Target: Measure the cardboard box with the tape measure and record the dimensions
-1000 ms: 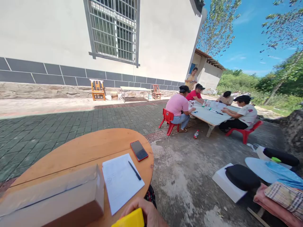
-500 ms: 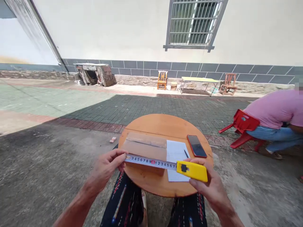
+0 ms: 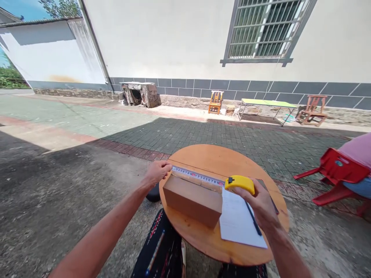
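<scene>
My left hand (image 3: 159,172) pinches the free end of a tape measure's blade at the far left of a brown cardboard box (image 3: 193,200). The yellow tape measure (image 3: 240,184) is gripped in my right hand (image 3: 261,200), over the paper. Its white blade runs taut between my hands, along the box's far top edge. The box lies on a round wooden table (image 3: 203,249), with clear tape along its far side. To its right are sheets of white paper (image 3: 236,220) with a dark pen (image 3: 253,218) on them.
A phone (image 3: 274,200) lies mostly hidden behind my right hand. Beyond the table at right, a person in a pink top (image 3: 358,150) sits on a red plastic chair (image 3: 344,170). By the wall stand a folding table (image 3: 268,103) and wooden chairs (image 3: 216,102).
Both hands have carried the tape from the box's near side to its far edge. More blade is pulled out now. The view has swung left, and the person at right is mostly out of frame.
</scene>
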Motion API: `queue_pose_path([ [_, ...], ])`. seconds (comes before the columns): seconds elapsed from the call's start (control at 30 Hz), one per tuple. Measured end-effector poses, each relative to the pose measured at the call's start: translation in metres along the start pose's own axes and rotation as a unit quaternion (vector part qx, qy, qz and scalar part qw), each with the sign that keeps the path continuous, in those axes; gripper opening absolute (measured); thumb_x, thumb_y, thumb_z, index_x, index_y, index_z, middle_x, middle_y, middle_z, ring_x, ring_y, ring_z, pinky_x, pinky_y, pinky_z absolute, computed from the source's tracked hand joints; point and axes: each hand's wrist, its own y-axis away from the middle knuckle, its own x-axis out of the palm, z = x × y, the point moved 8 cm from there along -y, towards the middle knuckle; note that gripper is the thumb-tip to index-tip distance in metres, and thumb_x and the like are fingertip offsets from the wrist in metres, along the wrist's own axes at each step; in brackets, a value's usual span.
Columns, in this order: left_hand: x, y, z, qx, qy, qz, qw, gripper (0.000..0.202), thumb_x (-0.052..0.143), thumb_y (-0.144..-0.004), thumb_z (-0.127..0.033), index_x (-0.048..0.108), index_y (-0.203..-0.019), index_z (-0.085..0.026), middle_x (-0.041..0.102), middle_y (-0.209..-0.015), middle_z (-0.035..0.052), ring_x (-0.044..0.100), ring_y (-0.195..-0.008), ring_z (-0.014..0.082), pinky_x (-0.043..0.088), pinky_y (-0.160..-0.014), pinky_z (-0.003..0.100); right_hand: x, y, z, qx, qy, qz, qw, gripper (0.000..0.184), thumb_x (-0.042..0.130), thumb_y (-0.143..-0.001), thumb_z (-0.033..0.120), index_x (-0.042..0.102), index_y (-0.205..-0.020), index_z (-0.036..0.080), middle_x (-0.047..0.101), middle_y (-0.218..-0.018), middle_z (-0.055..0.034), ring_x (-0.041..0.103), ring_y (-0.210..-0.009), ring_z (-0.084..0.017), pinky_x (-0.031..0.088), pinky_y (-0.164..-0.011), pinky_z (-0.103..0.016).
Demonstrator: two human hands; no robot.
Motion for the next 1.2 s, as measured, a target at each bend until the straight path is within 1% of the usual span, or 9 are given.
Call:
queue_pose_path([
  [0.17, 0.008, -0.010, 0.008, 0.013, -0.067, 0.004, 0.998, 0.029, 0.052, -0.067, -0.041, 0.067, -0.070, -0.017, 0.056, -0.057, -0.0014, 0.052, -0.051, 0.0131, 0.041, -0.046, 0.023, -0.002, -0.005, -0.002, 0.002, 0.001, -0.010, 1.000, 0.043, 0.080, -0.067, 0.048, 0.065, -0.093, 0.018, 0.062, -0.076, 0.0000, 0.054, -0.067, -0.017, 0.043, -0.057, -0.028],
  [0.33, 0.011, -0.013, 0.002, 0.049, -0.142, -0.012, 0.989, 0.030, 0.049, -0.072, -0.040, 0.069, -0.069, -0.018, 0.058, -0.056, -0.0010, 0.054, -0.056, 0.0157, 0.040, -0.052, 0.024, -0.003, -0.010, -0.008, 0.007, -0.010, 0.009, 1.000, 0.042, 0.079, -0.068, 0.047, 0.065, -0.094, 0.017, 0.064, -0.077, -0.0010, 0.056, -0.068, -0.018, 0.044, -0.058, -0.029],
  [0.4, 0.013, -0.011, -0.002, 0.061, -0.170, -0.021, 0.983, 0.032, 0.047, -0.074, -0.039, 0.070, -0.070, -0.018, 0.061, -0.059, 0.0001, 0.056, -0.059, 0.0172, 0.040, -0.055, 0.026, -0.003, -0.011, -0.014, 0.012, -0.002, 0.012, 1.000, 0.041, 0.079, -0.069, 0.047, 0.064, -0.093, 0.017, 0.063, -0.075, 0.0001, 0.055, -0.066, -0.017, 0.043, -0.057, -0.028],
  [0.53, 0.015, -0.005, -0.007, 0.073, -0.210, -0.048, 0.974, 0.032, 0.045, -0.077, -0.037, 0.071, -0.073, -0.018, 0.069, -0.070, 0.0029, 0.061, -0.071, 0.0201, 0.042, -0.065, 0.028, -0.001, -0.013, -0.027, 0.030, -0.013, 0.021, 0.999, 0.044, 0.078, -0.072, 0.046, 0.064, -0.102, 0.018, 0.067, -0.084, -0.0019, 0.059, -0.074, -0.019, 0.046, -0.062, -0.029],
  [0.63, 0.016, -0.002, -0.007, 0.071, -0.231, -0.064, 0.968, 0.033, 0.044, -0.080, -0.036, 0.071, -0.075, -0.018, 0.071, -0.074, 0.0044, 0.062, -0.074, 0.0215, 0.042, -0.067, 0.029, 0.001, -0.014, -0.031, 0.039, -0.025, 0.023, 0.999, 0.045, 0.078, -0.072, 0.046, 0.063, -0.104, 0.018, 0.068, -0.088, -0.0030, 0.061, -0.076, -0.020, 0.048, -0.064, -0.030],
  [0.7, 0.018, -0.001, -0.005, 0.071, -0.238, -0.070, 0.966, 0.033, 0.044, -0.081, -0.035, 0.073, -0.078, -0.018, 0.073, -0.077, 0.0055, 0.064, -0.076, 0.0224, 0.043, -0.069, 0.030, 0.002, -0.015, -0.031, 0.042, -0.023, 0.023, 0.999, 0.046, 0.078, -0.072, 0.046, 0.064, -0.104, 0.018, 0.069, -0.088, -0.0030, 0.061, -0.076, -0.020, 0.048, -0.064, -0.030],
  [0.87, 0.021, -0.005, 0.004, 0.068, -0.223, -0.070, 0.970, 0.039, 0.045, -0.081, -0.036, 0.075, -0.098, -0.017, 0.076, -0.098, 0.0083, 0.068, -0.085, 0.0237, 0.049, -0.078, 0.031, 0.003, -0.014, -0.022, 0.024, 0.002, 0.029, 0.999, 0.041, 0.077, -0.072, 0.046, 0.064, -0.099, 0.018, 0.067, -0.083, -0.0013, 0.059, -0.072, -0.018, 0.047, -0.061, -0.029],
  [1.07, 0.021, -0.003, 0.015, 0.075, -0.194, -0.065, 0.976, 0.046, 0.044, -0.081, -0.042, 0.073, -0.104, -0.015, 0.075, -0.104, 0.0108, 0.068, -0.087, 0.0243, 0.053, -0.079, 0.033, -0.002, -0.013, -0.013, 0.010, 0.048, 0.039, 0.998, 0.038, 0.078, -0.071, 0.045, 0.063, -0.093, 0.018, 0.063, -0.076, 0.0010, 0.056, -0.066, -0.016, 0.044, -0.057, -0.027],
  [1.2, 0.021, 0.000, 0.015, 0.083, -0.180, -0.059, 0.978, 0.046, 0.044, -0.081, -0.044, 0.072, -0.104, -0.015, 0.075, -0.100, 0.0100, 0.068, -0.085, 0.0239, 0.053, -0.081, 0.034, -0.008, -0.012, -0.015, -0.004, 0.050, 0.042, 0.998, 0.039, 0.078, -0.071, 0.047, 0.062, -0.093, 0.019, 0.061, -0.077, 0.0018, 0.054, -0.066, -0.016, 0.043, -0.057, -0.027],
])
